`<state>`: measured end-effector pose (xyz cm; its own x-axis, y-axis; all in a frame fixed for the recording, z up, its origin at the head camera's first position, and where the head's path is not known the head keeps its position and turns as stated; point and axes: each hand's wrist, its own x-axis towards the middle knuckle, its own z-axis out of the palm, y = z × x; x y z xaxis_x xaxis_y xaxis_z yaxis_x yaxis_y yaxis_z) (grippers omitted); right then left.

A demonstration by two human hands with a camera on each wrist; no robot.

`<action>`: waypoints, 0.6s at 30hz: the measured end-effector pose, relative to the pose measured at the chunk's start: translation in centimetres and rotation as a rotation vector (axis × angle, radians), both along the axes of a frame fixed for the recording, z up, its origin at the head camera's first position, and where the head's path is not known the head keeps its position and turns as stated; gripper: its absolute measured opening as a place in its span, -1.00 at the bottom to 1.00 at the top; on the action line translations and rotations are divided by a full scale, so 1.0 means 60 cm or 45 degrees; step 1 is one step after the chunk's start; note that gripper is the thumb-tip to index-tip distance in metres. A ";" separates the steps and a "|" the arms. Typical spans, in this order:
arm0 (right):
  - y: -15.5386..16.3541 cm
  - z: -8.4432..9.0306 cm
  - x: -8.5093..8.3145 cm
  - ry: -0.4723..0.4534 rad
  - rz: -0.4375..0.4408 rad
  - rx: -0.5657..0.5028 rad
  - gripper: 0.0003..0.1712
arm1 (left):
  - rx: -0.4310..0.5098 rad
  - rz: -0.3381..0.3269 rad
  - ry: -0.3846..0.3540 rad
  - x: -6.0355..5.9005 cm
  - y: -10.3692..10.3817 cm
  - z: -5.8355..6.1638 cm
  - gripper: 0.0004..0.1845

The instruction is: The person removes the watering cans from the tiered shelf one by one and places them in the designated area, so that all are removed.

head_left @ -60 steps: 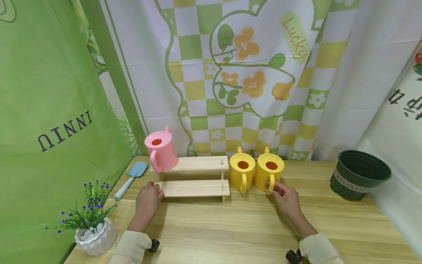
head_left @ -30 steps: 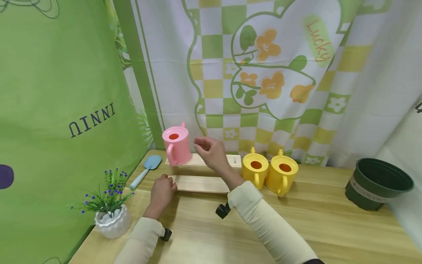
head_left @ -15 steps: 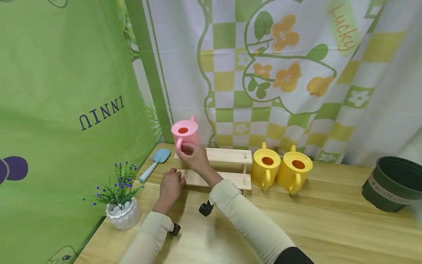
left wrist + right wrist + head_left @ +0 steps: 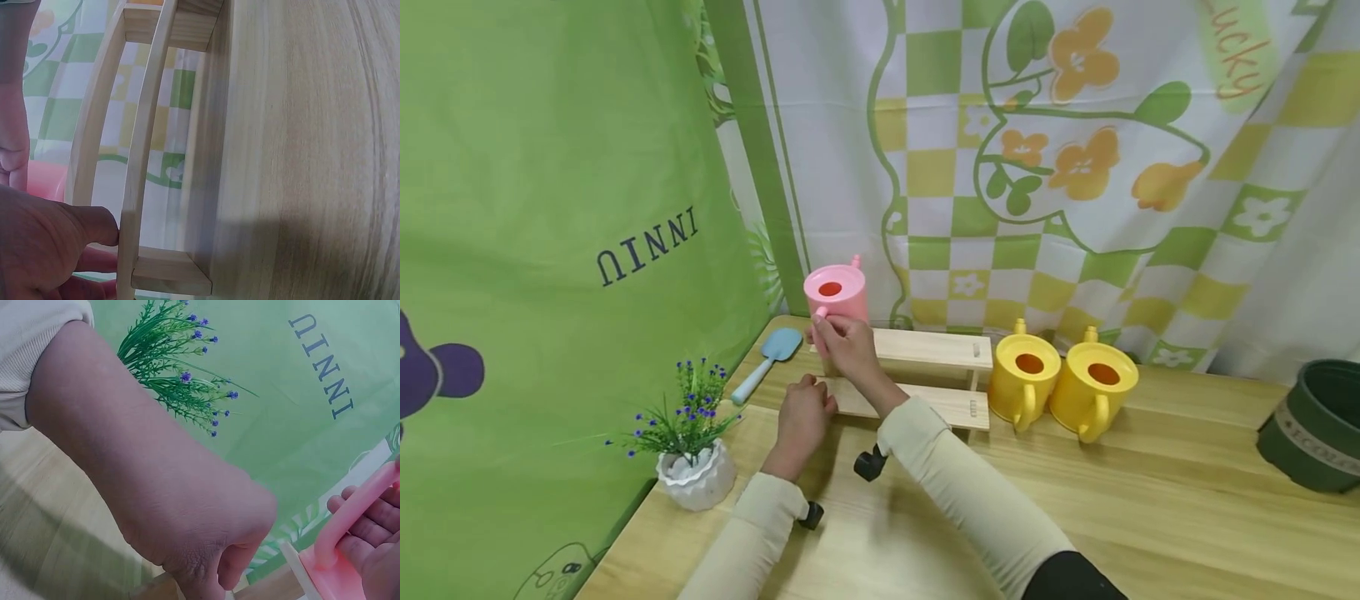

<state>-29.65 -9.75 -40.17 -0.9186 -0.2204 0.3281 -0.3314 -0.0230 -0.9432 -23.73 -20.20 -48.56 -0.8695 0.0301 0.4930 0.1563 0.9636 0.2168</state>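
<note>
My right hand (image 4: 853, 350) grips the handle of a pink watering can (image 4: 848, 290), which stands upright at the left end of the upper board of a small two-step wooden shelf (image 4: 917, 400). In the right wrist view, its fingers wrap around the pink handle (image 4: 356, 506). Below it, my left hand (image 4: 802, 417) holds the left end of the lower board, with thumb and fingers on either side of the board (image 4: 134, 187) in the left wrist view. Two yellow watering cans (image 4: 1024, 392) stand side by side just right of the shelf, handles toward me.
A blue hand trowel (image 4: 769, 358) lies left of the shelf. Nearer me is a white pot (image 4: 698, 483) of purple flowers. A dark green planter (image 4: 1311, 433) stands at the far right. Curtains (image 4: 940, 167) hang close behind the table.
My right hand has let go of the right yellow watering can, crossed left and taken the pink can's handle. The left hand stays on the shelf. The head view has turned left.
</note>
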 end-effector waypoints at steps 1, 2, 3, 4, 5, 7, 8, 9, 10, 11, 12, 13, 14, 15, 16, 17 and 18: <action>0.000 0.001 0.000 0.000 0.003 -0.002 -0.62 | -0.003 -0.001 0.009 0.000 0.000 0.000 -0.79; -0.001 0.001 0.000 0.000 0.001 -0.003 -0.62 | -0.005 -0.004 0.016 0.000 0.000 -0.001 -0.80; -0.001 0.002 0.000 -0.002 -0.004 -0.002 -0.62 | -0.007 -0.006 0.022 0.000 0.000 -0.001 -0.80; 0.000 0.002 0.001 -0.007 -0.005 -0.003 -0.62 | -0.008 -0.008 0.025 0.000 0.000 -0.002 -0.80; 0.001 0.002 0.001 -0.013 -0.004 -0.010 -0.61 | -0.009 -0.006 0.026 0.001 0.000 -0.002 -0.80; 0.007 0.004 0.003 -0.035 -0.011 -0.030 -0.61 | -0.010 -0.007 0.023 0.001 0.002 -0.002 -0.80; 0.012 0.004 0.004 -0.049 -0.015 -0.040 -0.60 | -0.009 -0.009 0.017 0.001 0.004 -0.002 -0.80; 0.018 0.005 0.005 -0.068 -0.015 -0.057 -0.60 | -0.010 -0.008 0.011 0.000 0.006 -0.003 -0.80; 0.024 0.006 0.007 -0.079 -0.011 -0.074 -0.60 | -0.006 -0.006 0.002 0.000 0.007 -0.003 -0.80; 0.030 0.008 0.009 -0.092 -0.006 -0.089 -0.60 | -0.005 -0.003 -0.006 0.000 0.008 -0.004 -0.80; 0.038 0.009 0.011 -0.104 -0.003 -0.101 -0.61 | -0.004 -0.002 -0.013 0.000 0.008 -0.005 -0.81; 0.046 0.011 0.014 -0.108 0.002 -0.104 -0.60 | 0.001 0.003 -0.022 0.000 0.008 -0.006 -0.80; 0.054 0.014 0.017 -0.109 0.004 -0.106 -0.60 | 0.005 0.009 -0.030 0.000 0.007 -0.007 -0.80; 0.064 0.018 0.020 -0.104 0.008 -0.111 -0.61 | 0.006 0.014 -0.033 0.000 0.006 -0.007 -0.79; 0.074 0.021 0.023 -0.097 0.009 -0.101 -0.62 | 0.011 0.019 -0.040 0.001 0.004 -0.006 -0.79; 0.084 0.024 0.026 -0.088 0.010 -0.088 -0.63 | 0.011 0.024 -0.042 0.001 0.002 -0.005 -0.79; 0.094 0.028 0.029 -0.075 0.011 -0.069 -0.64 | 0.012 0.027 -0.046 0.001 -0.002 -0.004 -0.79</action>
